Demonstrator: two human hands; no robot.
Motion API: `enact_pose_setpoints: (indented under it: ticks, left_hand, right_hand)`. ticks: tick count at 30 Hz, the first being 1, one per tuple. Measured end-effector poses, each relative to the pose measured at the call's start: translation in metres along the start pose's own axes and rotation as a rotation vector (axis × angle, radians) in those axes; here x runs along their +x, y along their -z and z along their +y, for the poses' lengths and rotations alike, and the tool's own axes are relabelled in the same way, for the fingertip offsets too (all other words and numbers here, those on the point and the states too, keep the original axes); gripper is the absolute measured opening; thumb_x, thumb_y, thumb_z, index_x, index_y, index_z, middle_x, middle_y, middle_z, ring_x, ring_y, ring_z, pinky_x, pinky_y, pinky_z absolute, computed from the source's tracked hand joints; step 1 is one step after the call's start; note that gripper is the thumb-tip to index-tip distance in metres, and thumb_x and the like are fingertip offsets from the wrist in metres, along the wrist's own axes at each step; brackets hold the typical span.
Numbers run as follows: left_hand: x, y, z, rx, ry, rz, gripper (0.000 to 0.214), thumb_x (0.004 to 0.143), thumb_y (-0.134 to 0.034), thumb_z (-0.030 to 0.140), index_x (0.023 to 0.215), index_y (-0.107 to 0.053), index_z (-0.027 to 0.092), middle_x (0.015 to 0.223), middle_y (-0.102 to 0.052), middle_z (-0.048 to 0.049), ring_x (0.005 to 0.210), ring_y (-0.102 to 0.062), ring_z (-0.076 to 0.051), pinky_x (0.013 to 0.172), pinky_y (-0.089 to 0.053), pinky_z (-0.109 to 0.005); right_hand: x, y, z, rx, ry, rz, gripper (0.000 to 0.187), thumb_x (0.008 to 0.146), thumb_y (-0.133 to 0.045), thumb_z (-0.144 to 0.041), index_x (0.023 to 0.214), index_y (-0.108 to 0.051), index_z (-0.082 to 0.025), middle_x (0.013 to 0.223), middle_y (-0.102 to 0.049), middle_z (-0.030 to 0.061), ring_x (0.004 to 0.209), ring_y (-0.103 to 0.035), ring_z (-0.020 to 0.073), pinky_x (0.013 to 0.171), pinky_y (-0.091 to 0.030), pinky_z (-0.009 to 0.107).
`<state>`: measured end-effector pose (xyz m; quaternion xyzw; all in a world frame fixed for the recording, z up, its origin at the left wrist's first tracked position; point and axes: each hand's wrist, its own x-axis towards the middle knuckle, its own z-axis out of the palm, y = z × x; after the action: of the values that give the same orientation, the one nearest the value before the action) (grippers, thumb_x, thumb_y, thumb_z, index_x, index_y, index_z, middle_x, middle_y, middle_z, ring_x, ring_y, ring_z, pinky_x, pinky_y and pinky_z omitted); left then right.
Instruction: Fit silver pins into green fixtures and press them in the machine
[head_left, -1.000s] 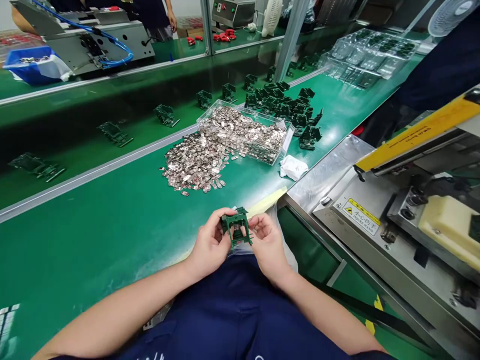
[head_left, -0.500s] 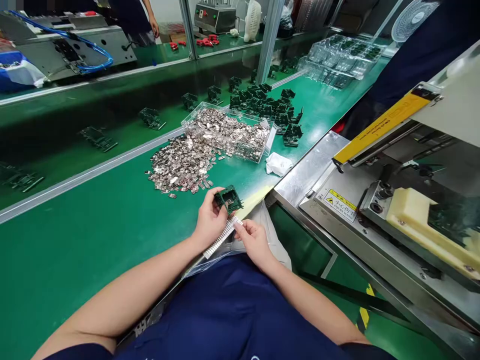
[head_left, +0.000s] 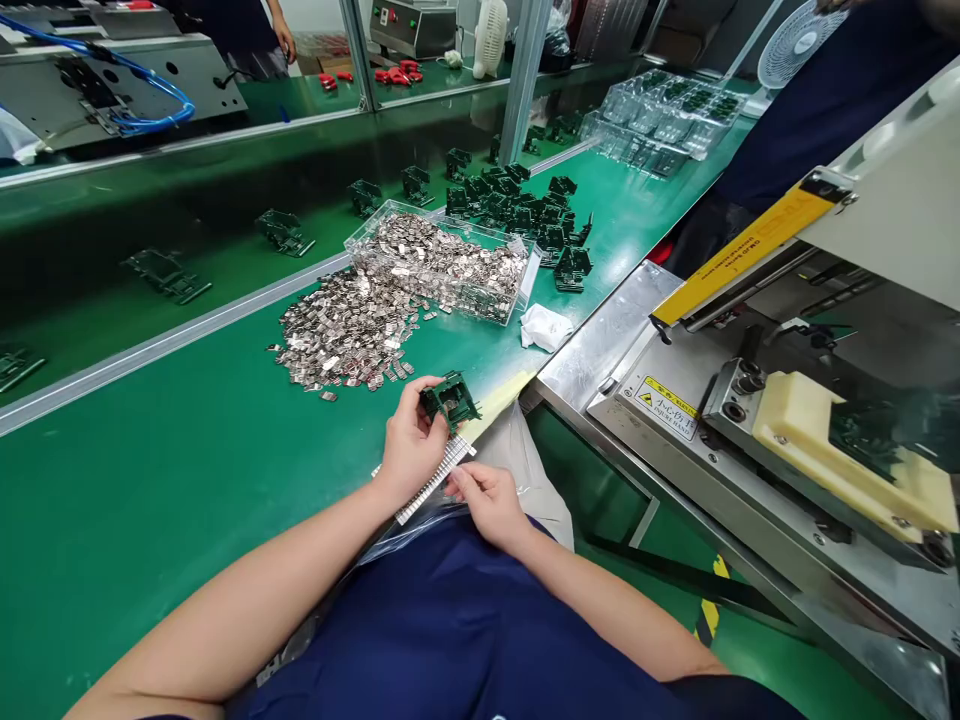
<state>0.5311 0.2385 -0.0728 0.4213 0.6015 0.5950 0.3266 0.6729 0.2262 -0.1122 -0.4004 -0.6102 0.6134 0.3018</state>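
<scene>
My left hand (head_left: 409, 445) is closed round a small dark green plastic frame (head_left: 450, 400), held just above the front edge of the green table (head_left: 150, 480). A white strip of small metal pieces (head_left: 435, 478) lies slantwise under that hand. My right hand (head_left: 484, 498) pinches the strip near its upper end, close to my body. A clear plastic bag (head_left: 525, 470) hangs at the table edge beneath both hands.
A heap of small silvery metal parts (head_left: 341, 335) spills from a clear box (head_left: 442, 262). Behind it stand several dark green frames (head_left: 525, 205). A white cloth (head_left: 544, 325) lies by a steel machine (head_left: 750, 400) on the right. Another person (head_left: 255, 35) stands far across.
My right hand has let go of the green frame and taken the white strip. My left hand lifted the frame up and away. The view has swung to the right.
</scene>
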Motion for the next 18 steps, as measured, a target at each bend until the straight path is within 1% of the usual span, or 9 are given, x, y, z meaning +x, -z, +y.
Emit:
enact_pose_setpoints:
  ticks: [2, 4, 6, 8, 10, 11, 14, 16, 18]
  left_hand:
    - [0.001, 0.001, 0.001, -0.065, 0.006, -0.026, 0.041, 0.083, -0.065, 0.035, 0.12, -0.05, 0.024, 0.091, -0.06, -0.0015, 0.077, -0.062, -0.014, 0.064, -0.058, -0.024]
    - [0.001, 0.001, 0.003, -0.143, 0.016, -0.05, 0.041, 0.083, -0.064, 0.037, 0.119, -0.049, 0.024, 0.091, -0.058, -0.0015, 0.079, -0.061, -0.014, 0.066, -0.059, -0.025]
    - [-0.001, 0.001, 0.006, -0.216, 0.023, -0.071, 0.04, 0.084, -0.065, 0.039, 0.117, -0.049, 0.024, 0.091, -0.056, -0.0013, 0.079, -0.059, -0.014, 0.068, -0.06, -0.027]
    - [-0.003, 0.001, 0.01, -0.258, 0.025, -0.091, 0.04, 0.083, -0.065, 0.041, 0.116, -0.049, 0.024, 0.093, -0.053, -0.0015, 0.08, -0.058, -0.014, 0.069, -0.061, -0.028]
    - [-0.006, 0.002, 0.012, -0.265, 0.023, -0.105, 0.04, 0.084, -0.065, 0.041, 0.117, -0.049, 0.025, 0.096, -0.052, -0.0021, 0.081, -0.057, -0.014, 0.07, -0.061, -0.029]
    - [-0.007, 0.002, 0.013, -0.259, 0.021, -0.112, 0.039, 0.084, -0.064, 0.041, 0.117, -0.049, 0.025, 0.098, -0.051, -0.0024, 0.081, -0.056, -0.014, 0.07, -0.061, -0.029]
    - [-0.007, 0.004, 0.013, -0.217, 0.006, -0.137, 0.038, 0.086, -0.061, 0.039, 0.12, -0.049, 0.026, 0.099, -0.051, -0.0028, 0.076, -0.055, -0.013, 0.068, -0.06, -0.029]
    - [-0.007, 0.006, 0.012, -0.174, -0.013, -0.14, 0.039, 0.087, -0.061, 0.039, 0.121, -0.049, 0.025, 0.096, -0.054, -0.0027, 0.074, -0.055, -0.013, 0.068, -0.059, -0.029]
    - [-0.007, 0.006, 0.011, -0.138, -0.034, -0.144, 0.039, 0.087, -0.061, 0.038, 0.122, -0.049, 0.024, 0.092, -0.056, -0.0025, 0.074, -0.057, -0.014, 0.069, -0.057, -0.028]
  right_hand:
    - [-0.003, 0.004, -0.001, -0.066, -0.001, -0.07, 0.039, 0.089, -0.055, -0.047, 0.067, -0.067, -0.017, 0.064, -0.065, 0.0034, 0.056, -0.058, 0.0155, 0.055, -0.045, 0.025]
    - [-0.004, 0.014, -0.003, -0.135, -0.007, -0.11, 0.033, 0.087, -0.058, -0.039, 0.063, -0.066, -0.017, 0.057, -0.062, 0.0009, 0.051, -0.055, 0.0143, 0.051, -0.042, 0.024]
    - [-0.004, 0.028, -0.008, -0.194, -0.015, -0.087, 0.028, 0.084, -0.062, -0.032, 0.061, -0.065, -0.017, 0.052, -0.058, -0.0007, 0.047, -0.052, 0.0133, 0.048, -0.038, 0.023]
    - [-0.002, 0.042, -0.017, -0.276, -0.004, -0.006, 0.023, 0.082, -0.066, -0.029, 0.062, -0.066, -0.017, 0.051, -0.057, -0.001, 0.046, -0.05, 0.0134, 0.046, -0.036, 0.023]
    - [0.0, 0.053, -0.032, -0.378, 0.057, 0.071, 0.02, 0.083, -0.066, -0.028, 0.067, -0.069, -0.017, 0.055, -0.06, 0.0, 0.049, -0.052, 0.0145, 0.047, -0.037, 0.024]
    - [0.001, 0.057, -0.04, -0.429, 0.105, 0.087, 0.019, 0.086, -0.063, -0.027, 0.071, -0.07, -0.018, 0.058, -0.062, 0.0007, 0.051, -0.055, 0.0152, 0.049, -0.039, 0.025]
    - [0.004, 0.063, -0.067, -0.521, 0.268, 0.064, 0.019, 0.092, -0.056, -0.022, 0.084, -0.073, -0.019, 0.07, -0.068, 0.0026, 0.061, -0.061, 0.0167, 0.059, -0.046, 0.027]
    - [0.008, 0.063, -0.081, -0.505, 0.354, 0.083, 0.016, 0.091, -0.058, -0.021, 0.087, -0.074, -0.02, 0.075, -0.068, 0.0035, 0.067, -0.062, 0.0175, 0.064, -0.047, 0.028]
    - [0.013, 0.059, -0.089, -0.431, 0.412, 0.145, 0.011, 0.088, -0.063, -0.021, 0.087, -0.074, -0.021, 0.078, -0.066, 0.004, 0.07, -0.061, 0.0176, 0.063, -0.047, 0.028]
